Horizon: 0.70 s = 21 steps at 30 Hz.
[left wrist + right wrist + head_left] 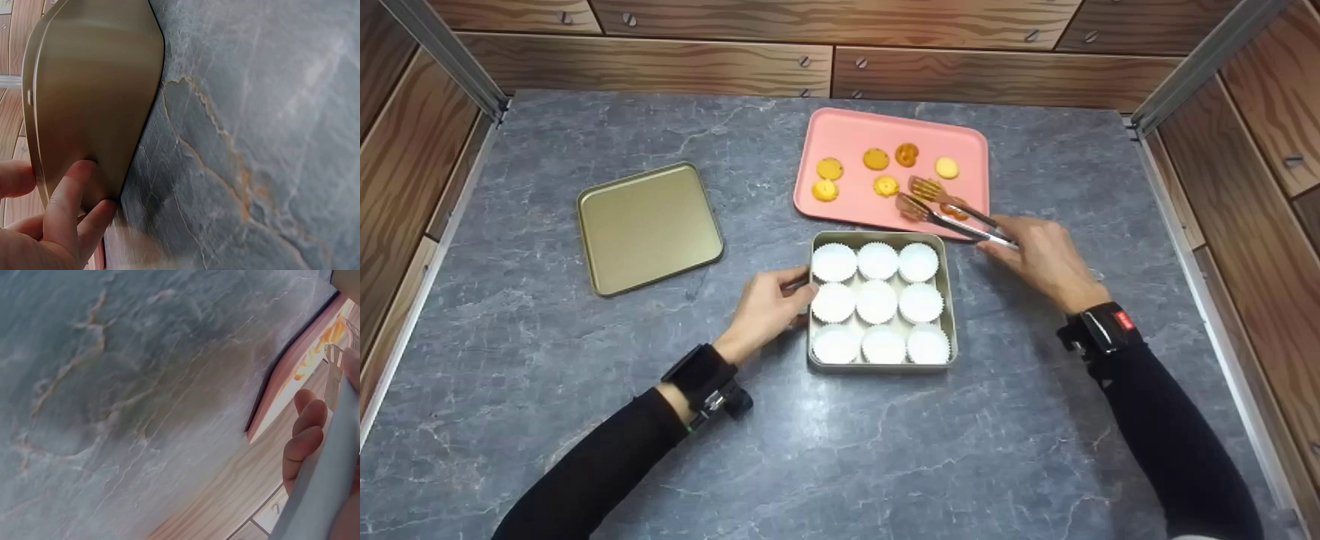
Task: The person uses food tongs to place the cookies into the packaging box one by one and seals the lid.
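Note:
My left hand [769, 304] holds the left wall of a square gold tin [883, 367], its thumb at the rim and fingers against the outside. In the left wrist view the fingers [64, 205] press on the tin's wall [95, 95]. White fluted paper cups [877, 302] fill the tin in rows. My right hand [1046, 259] grips metal tongs [971, 227] with brown slotted tips. The tips are spread apart over cookies at the near right of a pink tray [855, 131], overlapping them in the head view. In the right wrist view the tongs' handle [320, 484] crosses the palm.
More cookies lie on the tray: a yellow flower-shaped one [886, 186], a pretzel-like one [907, 154], a pale round one [946, 167] and others. The tin's gold lid [652, 229] lies on the grey marbled table [735, 465] at left. Wood-patterned panels [660, 64] border the table.

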Each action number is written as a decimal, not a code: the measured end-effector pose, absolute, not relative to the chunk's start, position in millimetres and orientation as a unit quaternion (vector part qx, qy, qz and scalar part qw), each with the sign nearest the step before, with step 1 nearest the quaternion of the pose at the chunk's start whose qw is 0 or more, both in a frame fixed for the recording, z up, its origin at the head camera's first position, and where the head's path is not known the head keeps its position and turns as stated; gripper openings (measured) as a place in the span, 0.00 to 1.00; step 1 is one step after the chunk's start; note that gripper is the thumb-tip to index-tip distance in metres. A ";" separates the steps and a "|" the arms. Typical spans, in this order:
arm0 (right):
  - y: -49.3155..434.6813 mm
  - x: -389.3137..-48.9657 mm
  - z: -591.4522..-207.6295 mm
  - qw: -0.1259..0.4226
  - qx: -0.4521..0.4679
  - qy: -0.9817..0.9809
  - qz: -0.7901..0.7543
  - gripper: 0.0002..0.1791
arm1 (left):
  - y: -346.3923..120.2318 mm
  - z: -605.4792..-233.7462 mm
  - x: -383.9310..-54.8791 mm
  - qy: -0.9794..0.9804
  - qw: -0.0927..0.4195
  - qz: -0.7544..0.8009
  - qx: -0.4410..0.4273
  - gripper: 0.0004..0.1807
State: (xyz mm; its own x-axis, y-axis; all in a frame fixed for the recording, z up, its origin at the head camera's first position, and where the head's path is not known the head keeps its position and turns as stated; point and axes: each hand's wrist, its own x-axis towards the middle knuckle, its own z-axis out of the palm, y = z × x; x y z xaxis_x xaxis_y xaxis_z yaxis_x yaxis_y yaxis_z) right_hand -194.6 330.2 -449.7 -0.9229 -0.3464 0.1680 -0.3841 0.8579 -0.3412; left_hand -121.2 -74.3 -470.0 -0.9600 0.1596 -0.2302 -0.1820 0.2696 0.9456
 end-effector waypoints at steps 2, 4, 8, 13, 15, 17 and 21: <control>329.8 -192.9 -447.9 0.054 0.190 -0.962 0.191 0.26 | -74.7 -469.8 -120.6 0.784 0.143 0.604 -0.009 0.27; 329.0 -190.3 -444.7 0.060 0.191 -0.960 0.195 0.27 | -75.0 -469.4 -120.4 0.783 0.145 0.605 -0.009 0.28; 324.9 -182.5 -434.1 0.086 0.208 -0.952 0.208 0.27 | -75.5 -467.9 -120.6 0.784 0.148 0.603 -0.011 0.29; 313.5 -169.7 -421.0 0.120 0.246 -0.937 0.216 0.27 | -75.7 -466.2 -121.6 0.787 0.152 0.598 -0.012 0.29; 307.2 -165.1 -417.9 0.125 0.263 -0.932 0.216 0.27 | -75.7 -466.1 -121.7 0.789 0.152 0.595 -0.011 0.29; 300.2 -161.2 -415.8 0.120 0.280 -0.927 0.219 0.27 | -75.5 -466.4 -121.8 0.789 0.154 0.594 -0.011 0.29; 285.2 -155.4 -413.4 0.093 0.309 -0.920 0.224 0.26 | -74.8 -467.1 -121.0 0.790 0.157 0.593 -0.015 0.29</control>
State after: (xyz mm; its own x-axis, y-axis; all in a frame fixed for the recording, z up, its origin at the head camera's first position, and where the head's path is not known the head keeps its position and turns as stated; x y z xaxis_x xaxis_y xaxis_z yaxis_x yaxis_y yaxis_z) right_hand -155.4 285.2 -413.4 -0.7921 -0.5257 0.3101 -0.6094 0.7089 -0.3551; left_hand -121.0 -74.8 -467.1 -0.9503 0.1627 -0.2653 -0.2092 0.2971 0.9316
